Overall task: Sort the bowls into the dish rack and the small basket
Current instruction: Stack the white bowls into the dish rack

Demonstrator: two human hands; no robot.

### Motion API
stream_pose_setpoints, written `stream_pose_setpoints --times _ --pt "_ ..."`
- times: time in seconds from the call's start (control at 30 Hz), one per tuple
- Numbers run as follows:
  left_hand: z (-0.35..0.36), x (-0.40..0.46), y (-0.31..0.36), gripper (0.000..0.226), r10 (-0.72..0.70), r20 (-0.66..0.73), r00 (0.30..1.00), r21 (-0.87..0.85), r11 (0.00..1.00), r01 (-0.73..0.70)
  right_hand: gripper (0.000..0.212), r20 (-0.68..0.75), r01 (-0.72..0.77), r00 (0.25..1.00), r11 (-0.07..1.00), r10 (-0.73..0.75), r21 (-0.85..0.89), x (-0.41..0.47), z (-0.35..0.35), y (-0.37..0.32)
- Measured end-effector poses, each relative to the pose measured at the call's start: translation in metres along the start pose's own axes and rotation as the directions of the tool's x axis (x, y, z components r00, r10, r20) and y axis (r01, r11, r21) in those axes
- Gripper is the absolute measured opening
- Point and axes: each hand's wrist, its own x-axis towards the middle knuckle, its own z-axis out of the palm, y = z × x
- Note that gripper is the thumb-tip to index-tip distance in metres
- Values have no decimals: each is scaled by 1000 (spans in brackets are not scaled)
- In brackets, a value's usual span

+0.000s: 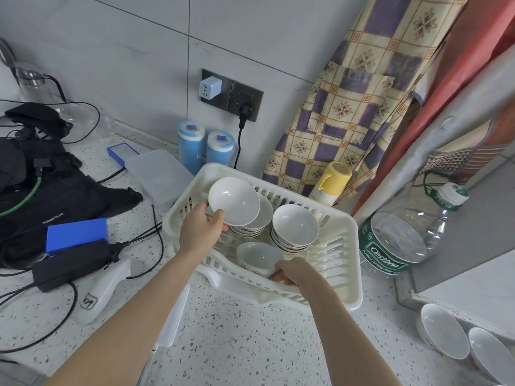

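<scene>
- While a white slotted plastic dish rack [341, 240] sits on the speckled terrazzo counter [245, 338], a plain white ceramic bowl [233, 201] is pinched at its rim by the left hand [201, 228] and held tilted above the left stack of bowls [255, 224].
- A second white bowl with a red pattern outside [257, 257] is gripped at its near edge by the right hand [292, 271], fingers curled around it, low at the rack's front.
- A right stack of white bowls [294, 228] is seen upright inside the rack, just beside the left stack.
- Two more white bowls [443, 331] are propped on edge at the lower right, well apart from the rack.
- "Cestbon" and "Purified Drinking Water" are read on the green label of a large clear plastic water bottle [395, 243] right of the rack.
- "TOUGH" is legible, upside down, on the black fabric bag [55, 196] at the left.
</scene>
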Motion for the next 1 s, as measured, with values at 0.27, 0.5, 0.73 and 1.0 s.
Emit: stream_pose_setpoints --times 0.27,0.5,0.73,1.0 --pt "1 0 -2 9 6 2 1000 -12 1000 -5 36 56 3 998 965 12 -261 -4 -3 -5" --pt "-1 -3 1 13 12 7 1000 -55 998 -12 41 62 65 997 919 -44 -389 -1 -1 -3" --pt "-6 -7 3 21 4 83 997 -119 993 6 40 -37 63 995 873 -92 -485 -3 9 4" --pt "-8 -3 2 23 -21 188 982 -69 997 35 25 -145 22 986 936 -78 -351 -11 8 1"
